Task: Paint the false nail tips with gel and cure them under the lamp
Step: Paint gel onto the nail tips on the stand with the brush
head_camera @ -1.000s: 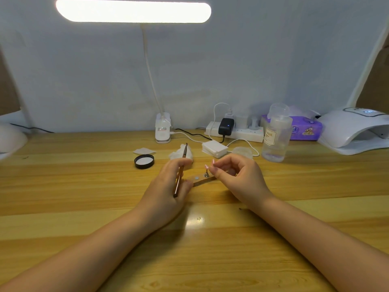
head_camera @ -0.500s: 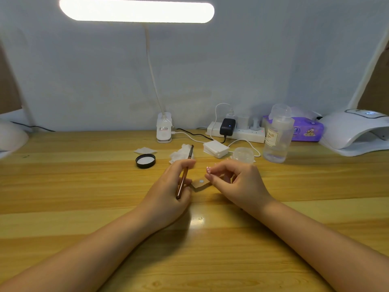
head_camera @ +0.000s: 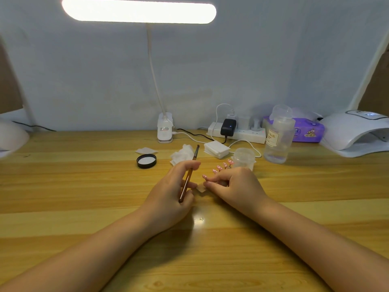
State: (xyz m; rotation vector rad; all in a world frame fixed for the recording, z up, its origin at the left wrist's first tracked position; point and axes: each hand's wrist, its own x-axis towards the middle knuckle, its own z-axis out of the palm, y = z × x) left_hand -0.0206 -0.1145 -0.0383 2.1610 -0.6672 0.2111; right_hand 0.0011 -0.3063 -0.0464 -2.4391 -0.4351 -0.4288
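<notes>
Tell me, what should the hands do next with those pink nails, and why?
Probably carry the pink nail tips to the curing lamp at the far right. They already look painted, the left hand holds the brush idle, and the right hand pinches their holder.

Bare desk point(head_camera: 63, 186) lay along the front edge; the jar point(head_camera: 244, 157), bottle point(head_camera: 277, 142) and curing lamp point(head_camera: 355, 133) crowded the back right corner.

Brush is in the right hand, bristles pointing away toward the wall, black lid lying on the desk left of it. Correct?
Not quite. The head view shows the brush in the left hand, not the right. The rest holds: its bristles point away toward the wall, and the black lid lies on the desk to its left.
</notes>
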